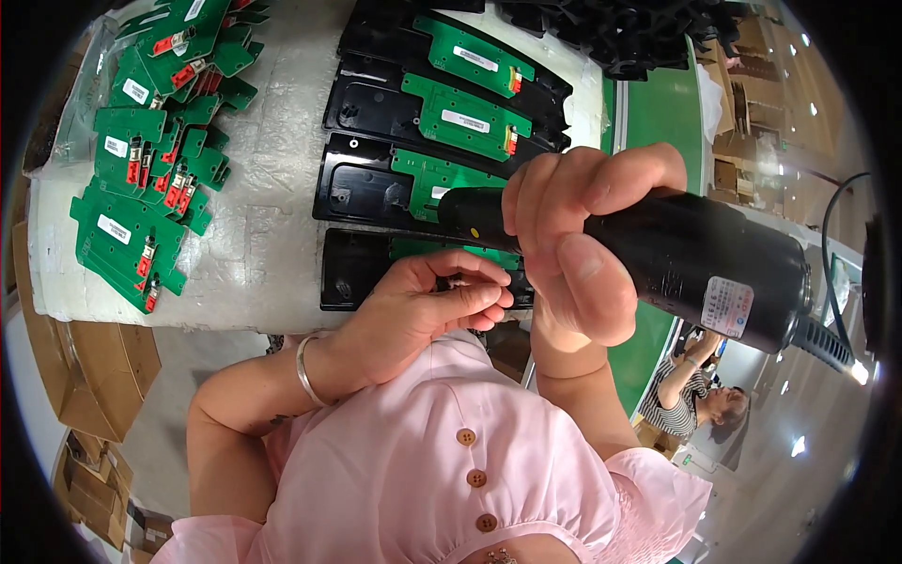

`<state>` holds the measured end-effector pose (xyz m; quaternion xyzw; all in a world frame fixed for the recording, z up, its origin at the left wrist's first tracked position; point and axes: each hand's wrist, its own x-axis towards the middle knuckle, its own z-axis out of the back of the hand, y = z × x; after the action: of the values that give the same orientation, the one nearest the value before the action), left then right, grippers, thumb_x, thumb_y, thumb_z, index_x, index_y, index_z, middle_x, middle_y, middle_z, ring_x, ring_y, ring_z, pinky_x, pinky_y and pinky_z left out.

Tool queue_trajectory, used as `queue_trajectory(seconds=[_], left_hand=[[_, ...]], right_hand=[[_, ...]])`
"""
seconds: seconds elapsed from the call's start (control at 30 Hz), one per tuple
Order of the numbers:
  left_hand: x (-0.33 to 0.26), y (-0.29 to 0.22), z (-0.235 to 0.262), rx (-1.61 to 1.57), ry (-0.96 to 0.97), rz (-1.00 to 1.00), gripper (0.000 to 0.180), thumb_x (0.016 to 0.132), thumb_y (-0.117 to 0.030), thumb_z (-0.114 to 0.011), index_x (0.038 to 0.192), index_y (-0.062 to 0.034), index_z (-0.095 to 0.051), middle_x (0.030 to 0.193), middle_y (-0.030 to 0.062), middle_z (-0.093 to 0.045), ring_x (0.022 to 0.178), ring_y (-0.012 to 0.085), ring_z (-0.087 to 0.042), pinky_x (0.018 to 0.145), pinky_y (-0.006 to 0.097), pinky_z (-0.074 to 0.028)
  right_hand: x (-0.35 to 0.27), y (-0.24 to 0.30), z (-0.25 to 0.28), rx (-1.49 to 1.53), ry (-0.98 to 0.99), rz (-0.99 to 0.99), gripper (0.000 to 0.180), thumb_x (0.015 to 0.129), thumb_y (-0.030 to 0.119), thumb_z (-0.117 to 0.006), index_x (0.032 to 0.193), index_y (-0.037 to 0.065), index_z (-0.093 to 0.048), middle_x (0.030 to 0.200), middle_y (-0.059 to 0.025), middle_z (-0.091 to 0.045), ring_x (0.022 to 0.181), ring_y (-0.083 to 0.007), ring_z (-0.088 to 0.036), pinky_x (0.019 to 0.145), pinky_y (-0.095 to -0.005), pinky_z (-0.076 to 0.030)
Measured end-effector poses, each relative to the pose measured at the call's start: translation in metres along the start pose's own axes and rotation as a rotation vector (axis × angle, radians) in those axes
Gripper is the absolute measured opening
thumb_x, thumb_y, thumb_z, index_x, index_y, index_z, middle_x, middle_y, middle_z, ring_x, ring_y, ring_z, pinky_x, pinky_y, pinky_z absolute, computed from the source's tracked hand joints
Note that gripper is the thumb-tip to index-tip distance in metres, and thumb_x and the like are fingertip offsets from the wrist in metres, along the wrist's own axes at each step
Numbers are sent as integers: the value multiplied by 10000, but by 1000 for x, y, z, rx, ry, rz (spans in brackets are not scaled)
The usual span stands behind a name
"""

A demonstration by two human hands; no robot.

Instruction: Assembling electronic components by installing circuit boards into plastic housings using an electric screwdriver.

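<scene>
Here the right hand (573, 254) is wrapped firmly around the black body of an electric screwdriver (658, 258), fingers closed on the barrel, thumb pressed along its side. The tool's nose points toward the nearest black plastic housing (352, 268), the closest one in a column of four on the white padded bench top (272, 188). Each housing carries a green circuit board (460, 117) seated in it. The left hand (427, 310) rests at the near edge of that housing, just under the tool's tip, fingers curled and pinched together; it may be holding a small screw, but the grip hides whatever is in it, so I cannot tell. A silver bangle (305, 371) sits on that wrist.

The step in hand looks like fastening the board into the nearest housing: a fastener being set to the driver or to its hole. The next move would call for lining the bit squarely over the hole and keeping the housing steady, since a tilted bit could slip onto the board.

To the left lies a heap of loose green boards (146, 169) with red parts. Another person (691, 395) sits at the right.
</scene>
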<state>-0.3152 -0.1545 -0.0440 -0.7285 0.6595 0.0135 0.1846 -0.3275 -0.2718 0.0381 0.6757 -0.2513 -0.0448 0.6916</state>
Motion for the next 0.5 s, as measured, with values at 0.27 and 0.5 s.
queue_trajectory(seconds=[0.27, 0.5], left_hand=[[1, -3, -3, -81, -46, 3, 147, 830, -116, -549, 943, -25, -565, 901, 65, -588, 836, 126, -570, 754, 238, -471], [5, -3, -6, -131, -52, -23, 146, 833, -105, -543, 965, -46, -561, 906, 60, -577, 843, 126, -554, 777, 242, -450]], right_hand=[[5, 0, -1, -12, 99, -27, 254, 636, 50, -531, 824, 81, -362, 561, -22, -404, 465, -116, -365, 484, -270, -343], [0, 28, 16, 260, 63, 199, 230, 629, 44, -537, 807, 86, -398, 527, 46, -446, 448, -73, -414, 453, -212, -351]])
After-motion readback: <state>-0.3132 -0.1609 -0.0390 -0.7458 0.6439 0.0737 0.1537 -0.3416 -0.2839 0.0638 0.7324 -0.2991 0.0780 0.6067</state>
